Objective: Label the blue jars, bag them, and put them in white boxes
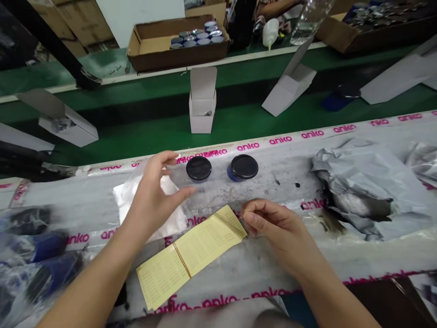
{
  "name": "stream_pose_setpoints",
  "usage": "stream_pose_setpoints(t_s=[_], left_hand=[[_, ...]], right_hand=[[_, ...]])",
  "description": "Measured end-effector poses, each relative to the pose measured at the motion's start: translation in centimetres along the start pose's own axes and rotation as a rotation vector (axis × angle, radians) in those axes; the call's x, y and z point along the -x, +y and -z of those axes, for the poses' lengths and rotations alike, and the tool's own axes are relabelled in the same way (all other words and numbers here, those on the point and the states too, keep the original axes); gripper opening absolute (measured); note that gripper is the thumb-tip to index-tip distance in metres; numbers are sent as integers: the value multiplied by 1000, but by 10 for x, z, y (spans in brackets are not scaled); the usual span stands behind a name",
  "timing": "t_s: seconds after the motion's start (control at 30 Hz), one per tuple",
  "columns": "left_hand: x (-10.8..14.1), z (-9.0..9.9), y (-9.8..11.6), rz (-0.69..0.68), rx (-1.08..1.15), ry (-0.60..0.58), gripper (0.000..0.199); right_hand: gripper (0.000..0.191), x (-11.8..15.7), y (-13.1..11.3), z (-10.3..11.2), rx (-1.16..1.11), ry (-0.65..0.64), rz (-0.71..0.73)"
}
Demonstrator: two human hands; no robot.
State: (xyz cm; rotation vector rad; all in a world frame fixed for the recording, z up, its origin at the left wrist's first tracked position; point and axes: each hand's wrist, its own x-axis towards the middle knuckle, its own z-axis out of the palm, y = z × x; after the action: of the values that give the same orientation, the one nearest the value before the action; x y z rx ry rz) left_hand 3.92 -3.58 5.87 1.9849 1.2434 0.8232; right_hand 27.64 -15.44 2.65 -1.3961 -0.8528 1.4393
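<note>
My left hand [152, 196] is open, thumb and fingers spread apart, just left of a round black-topped container [199, 168]. A second container, with a black top and blue side [243, 167], stands to its right. My right hand [273, 228] has its fingers curled and pinched together at the right end of a yellow printed sticker sheet [193, 257]. Whatever is between those fingertips is too hidden to make out. The sheet lies slanted on the plastic-covered table, a brown band across it. Partly under my left hand lies a white plastic bag [170, 218].
Several blue items in clear plastic [48, 246] lie at the left. Crumpled grey plastic [382, 182] lies at the right. Beyond the table edge, white boxes with raised lids [202, 116] stand on a green belt [150, 130]. A cardboard box [153, 57] holds several round tins.
</note>
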Motion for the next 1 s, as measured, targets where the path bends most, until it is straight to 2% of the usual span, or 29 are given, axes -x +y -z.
stream_pose_setpoints(t_s=[0.1, 0.13, 0.23, 0.3, 0.4, 0.53, 0.63, 1.0], left_hand=[[-27, -16, -16, 20, -8, -119, 87], [-32, -23, -20, 34, -8, -135, 86], [-35, -38, -26, 33, 9, -118, 66], [-30, -39, -26, -32, 43, -140, 58], [-19, -36, -26, -154, 89, -187, 57], [-9, -38, -30, -150, 160, -201, 63], [-9, -41, -32, -148, 202, -205, 56], [-11, -42, -31, -193, 240, -188, 54]], right_hand=[[27, -8, -10, -5, -23, -34, -32], [27, -10, -15, -7, -19, -40, -37], [25, -21, -33, -15, 59, -42, -19], [23, -29, -44, -19, 113, -66, 6], [19, -40, -54, -27, 170, -123, 45], [13, -47, -51, -36, 348, -44, 193], [10, -48, -46, -42, 439, 30, 289], [8, -44, -36, -57, 424, 135, 330]])
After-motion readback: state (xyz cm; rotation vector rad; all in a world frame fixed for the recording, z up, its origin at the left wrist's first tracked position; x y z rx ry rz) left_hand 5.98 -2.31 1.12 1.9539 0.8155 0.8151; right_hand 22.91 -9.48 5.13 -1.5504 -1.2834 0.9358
